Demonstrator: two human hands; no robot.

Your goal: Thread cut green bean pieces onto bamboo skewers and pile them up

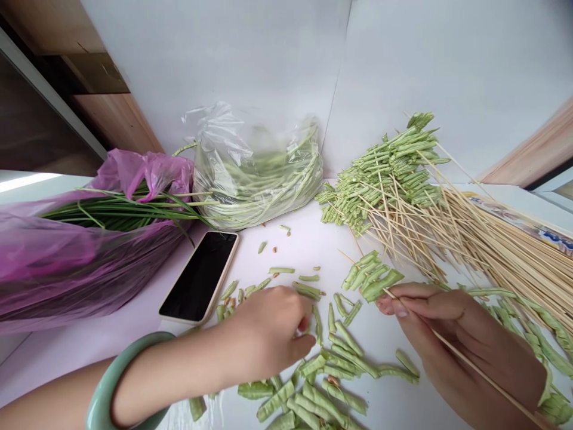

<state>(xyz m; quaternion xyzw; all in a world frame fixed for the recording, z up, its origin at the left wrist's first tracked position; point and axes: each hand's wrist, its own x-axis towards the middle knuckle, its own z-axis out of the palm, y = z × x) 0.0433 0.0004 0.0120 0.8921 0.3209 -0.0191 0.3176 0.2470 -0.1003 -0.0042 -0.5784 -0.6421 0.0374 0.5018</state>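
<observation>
Between the fingers of my right hand (452,334) is a thin wooden skewer (478,369), tilted up to the left. Several short green bean pieces (373,276) are threaded side by side near its tip, just beyond my fingertips. My left hand (273,328), with a pale green bangle (120,376) on the wrist, is over the loose cut bean pieces (313,400) in the middle of the table. Its fingers are curled, and whatever they may hold is hidden. Loose pieces and a few brown seeds lie around and below this hand.
Filled skewers (389,167) are piled at the back right, beside many bare skewers (505,239). A clear bag of long beans (259,179) stands at the back. At left are a phone (199,278) and a purple bag (89,263) of green stalks. More beans (528,328) lie at far right.
</observation>
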